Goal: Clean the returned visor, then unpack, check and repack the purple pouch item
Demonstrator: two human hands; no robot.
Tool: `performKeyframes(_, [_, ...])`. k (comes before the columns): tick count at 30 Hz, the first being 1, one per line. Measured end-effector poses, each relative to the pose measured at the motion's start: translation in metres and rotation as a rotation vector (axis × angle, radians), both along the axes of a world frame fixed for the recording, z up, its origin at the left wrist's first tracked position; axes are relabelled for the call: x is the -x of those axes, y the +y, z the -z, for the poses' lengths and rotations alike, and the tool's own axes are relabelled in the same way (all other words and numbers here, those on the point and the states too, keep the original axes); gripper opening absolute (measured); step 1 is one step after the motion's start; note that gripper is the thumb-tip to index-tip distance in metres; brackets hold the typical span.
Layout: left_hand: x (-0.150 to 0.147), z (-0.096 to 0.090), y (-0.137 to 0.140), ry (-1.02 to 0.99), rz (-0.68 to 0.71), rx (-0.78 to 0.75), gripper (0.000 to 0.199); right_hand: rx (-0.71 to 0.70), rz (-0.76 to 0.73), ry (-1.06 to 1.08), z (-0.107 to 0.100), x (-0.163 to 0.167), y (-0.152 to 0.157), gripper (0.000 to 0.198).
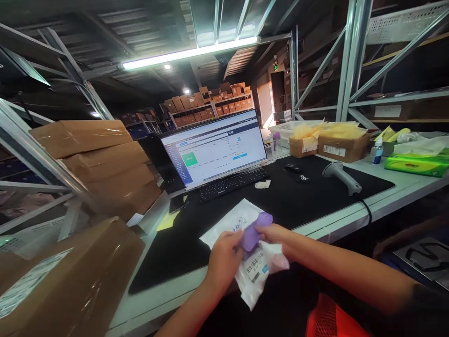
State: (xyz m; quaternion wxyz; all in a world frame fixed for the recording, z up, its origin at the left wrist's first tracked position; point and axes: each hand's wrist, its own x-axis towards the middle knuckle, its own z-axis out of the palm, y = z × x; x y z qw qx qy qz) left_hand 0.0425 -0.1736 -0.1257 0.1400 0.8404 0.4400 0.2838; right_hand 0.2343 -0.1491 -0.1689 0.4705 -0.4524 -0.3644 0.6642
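Observation:
My left hand (224, 257) is closed with thumb and fingers on the near edge of a flat purple piece (252, 234). Its exact kind I cannot make out. At the far end of the same piece, my right hand (275, 234) pinches it. Just below hangs a crumpled white plastic bag (257, 274) with a barcode label; how it is held is hidden by the fingers. Behind my hands, a white mailer (224, 222) with blue handwriting lies on the black desk mat (161, 262).
A monitor (213, 150) and keyboard (231, 185) stand ahead. On the right are a mouse (292, 167), a barcode scanner (342, 178), small cartons (342, 140) and a green tissue pack (416, 164). Taped cardboard boxes (105, 168) are stacked at left, with a large labelled carton (77, 276) nearer.

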Motion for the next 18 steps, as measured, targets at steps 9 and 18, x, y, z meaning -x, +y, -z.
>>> performKeyframes(9, [0.021, 0.012, 0.014, -0.062, -0.042, -0.079, 0.055, -0.121, -0.316, -0.213, -0.046, -0.006, 0.015, 0.006])
performKeyframes(18, [0.011, -0.001, 0.025, 0.390, 0.284, -0.039, 0.081, -0.346, -0.439, -0.732, -0.058, -0.068, -0.017, 0.051])
